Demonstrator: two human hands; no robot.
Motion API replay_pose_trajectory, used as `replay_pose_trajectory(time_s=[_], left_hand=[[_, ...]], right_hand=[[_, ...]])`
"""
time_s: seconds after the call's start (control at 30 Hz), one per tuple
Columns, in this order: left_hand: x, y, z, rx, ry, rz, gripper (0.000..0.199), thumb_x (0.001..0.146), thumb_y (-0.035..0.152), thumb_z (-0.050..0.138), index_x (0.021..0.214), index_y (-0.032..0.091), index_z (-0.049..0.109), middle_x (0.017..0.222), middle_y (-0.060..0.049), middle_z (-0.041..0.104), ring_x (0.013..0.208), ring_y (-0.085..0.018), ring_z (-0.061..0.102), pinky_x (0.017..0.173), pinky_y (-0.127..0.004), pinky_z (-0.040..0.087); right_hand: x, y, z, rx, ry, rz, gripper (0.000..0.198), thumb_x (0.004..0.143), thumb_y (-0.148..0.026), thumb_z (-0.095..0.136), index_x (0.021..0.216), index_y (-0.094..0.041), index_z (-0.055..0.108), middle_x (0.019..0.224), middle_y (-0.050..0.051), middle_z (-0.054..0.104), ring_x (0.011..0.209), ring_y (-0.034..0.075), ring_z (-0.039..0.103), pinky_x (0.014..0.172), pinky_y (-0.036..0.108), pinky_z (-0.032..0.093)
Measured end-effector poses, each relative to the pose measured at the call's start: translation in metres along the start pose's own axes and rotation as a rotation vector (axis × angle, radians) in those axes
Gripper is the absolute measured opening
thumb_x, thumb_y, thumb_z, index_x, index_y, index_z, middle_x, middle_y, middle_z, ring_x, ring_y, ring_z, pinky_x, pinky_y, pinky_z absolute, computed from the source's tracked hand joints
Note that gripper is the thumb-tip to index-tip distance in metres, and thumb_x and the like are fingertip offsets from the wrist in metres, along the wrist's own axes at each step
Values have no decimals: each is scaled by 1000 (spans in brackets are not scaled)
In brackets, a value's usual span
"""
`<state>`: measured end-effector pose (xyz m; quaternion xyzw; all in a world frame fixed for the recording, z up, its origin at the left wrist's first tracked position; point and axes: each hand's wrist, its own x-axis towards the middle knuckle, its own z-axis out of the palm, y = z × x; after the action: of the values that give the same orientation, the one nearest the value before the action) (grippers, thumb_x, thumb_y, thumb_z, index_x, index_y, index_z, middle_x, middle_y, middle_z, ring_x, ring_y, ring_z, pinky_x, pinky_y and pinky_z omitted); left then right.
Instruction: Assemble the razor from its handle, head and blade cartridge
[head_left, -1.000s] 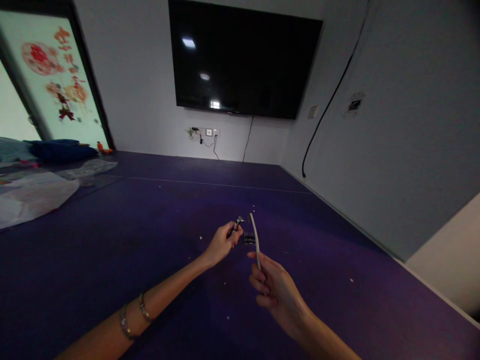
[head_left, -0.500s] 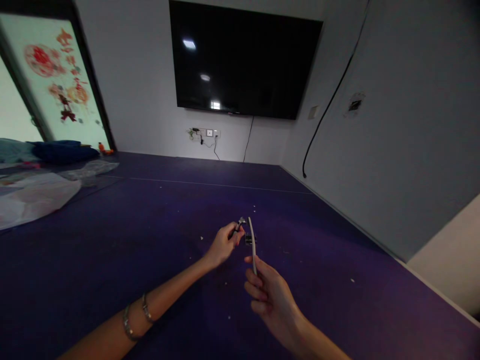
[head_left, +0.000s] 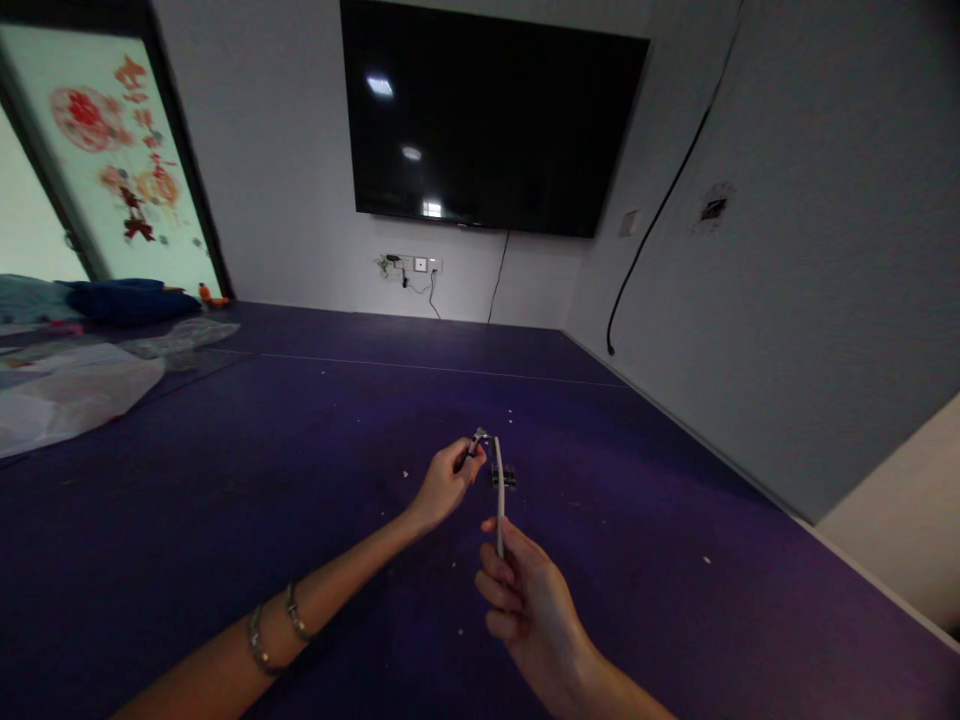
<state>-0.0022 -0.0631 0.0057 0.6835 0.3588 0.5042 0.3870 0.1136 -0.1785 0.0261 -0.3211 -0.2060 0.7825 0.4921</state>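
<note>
My left hand (head_left: 444,488) is closed around a small silver-and-dark tool (head_left: 475,443), whose metal head sticks out above the fingers; its exact kind is too small to make out. Between thumb and fingers, my right hand (head_left: 534,605) pinches a thin whitish strip (head_left: 501,505) that stands nearly upright. The strip's top end bends left toward the tool's metal head; whether they touch I cannot tell. Just behind the strip, a small dark object with shiny parts (head_left: 509,478) is partly covered by it.
The purple floor (head_left: 315,440) carries small white scraps (head_left: 706,560). A crumpled clear plastic sheet (head_left: 75,390) and a dark blue cloth (head_left: 131,302) lie at left. A black cable (head_left: 660,210) hangs along the right wall. A television (head_left: 487,120) hangs ahead above wall sockets (head_left: 420,265).
My right hand has moved slightly left with the whitish strip, bringing its top closer to the tool's head. My left hand has shifted slightly left and up, still gripping the tool.
</note>
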Motion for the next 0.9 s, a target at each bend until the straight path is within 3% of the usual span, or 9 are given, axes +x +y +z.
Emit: replay_pose_trajectory(time_s=[0.2, 0.37, 0.9], left_hand=[[-1, 0, 2, -14, -6, -3, 21, 82, 36, 47, 76, 16, 51, 55, 6, 41, 49, -8, 38, 49, -20, 31], [-2, 3, 3, 6, 22, 0, 19, 83, 34, 46, 76, 17, 51, 54, 6, 40, 49, -8, 37, 49, -20, 31], [-4, 2, 5, 18, 81, -8, 18, 82, 34, 46, 76, 17, 50, 56, 6, 41, 50, -8, 38, 49, -19, 31]], right_hand=[[2, -3, 2, 42, -4, -75, 34, 65, -39, 68, 84, -19, 48, 49, -11, 28, 38, 1, 16, 37, 16, 1], [2, 4, 4, 51, -6, -18, 35, 64, -42, 68, 82, -19, 48, 48, -12, 28, 38, 1, 15, 37, 16, 0], [1, 0, 6, 40, -6, -67, 34, 65, -40, 68, 81, -19, 47, 48, -11, 28, 39, 1, 14, 38, 17, 0]])
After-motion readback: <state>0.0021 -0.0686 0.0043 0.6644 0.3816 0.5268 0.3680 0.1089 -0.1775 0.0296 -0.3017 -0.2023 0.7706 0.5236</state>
